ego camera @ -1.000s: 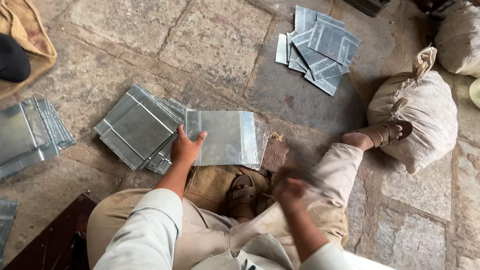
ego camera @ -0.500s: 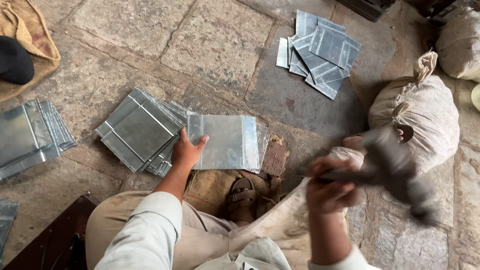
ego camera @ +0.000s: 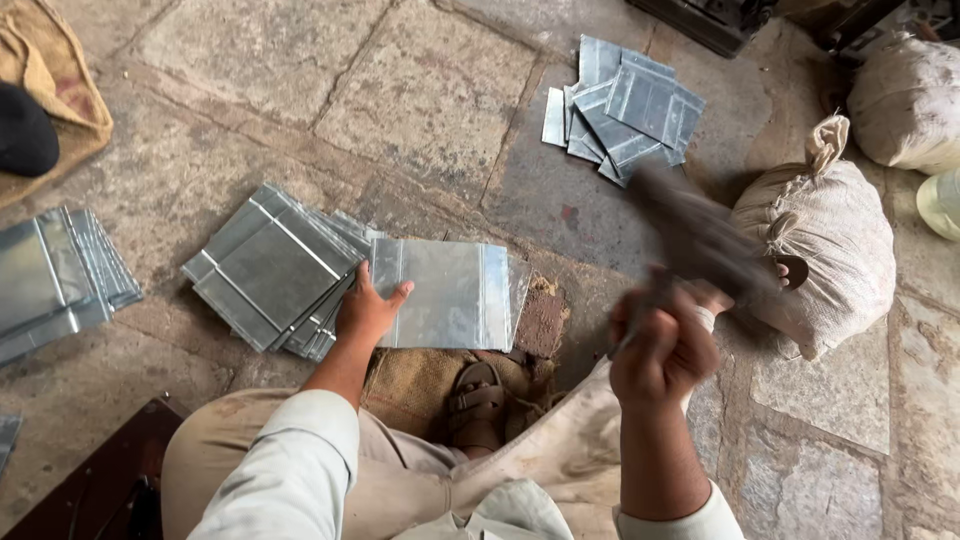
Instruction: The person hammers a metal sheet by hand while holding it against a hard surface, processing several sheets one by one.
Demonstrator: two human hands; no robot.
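My left hand presses flat on the left edge of a shiny rectangular metal sheet that lies on a block over burlap, just above my sandalled foot. My right hand is raised at the right, fist closed round the handle of a dark mallet, which is motion-blurred and points up and away over the stone floor. A fanned pile of folded metal sheets lies just left of my left hand.
Another heap of metal sheets lies at the top centre, and a further stack at the left edge. A tied cloth sack sits to the right, a second sack beyond it. A dark cap rests on burlap at top left.
My right hand has risen from low near my knee to chest height and swung the mallet up and leftward. My left hand and the sheet have stayed put.
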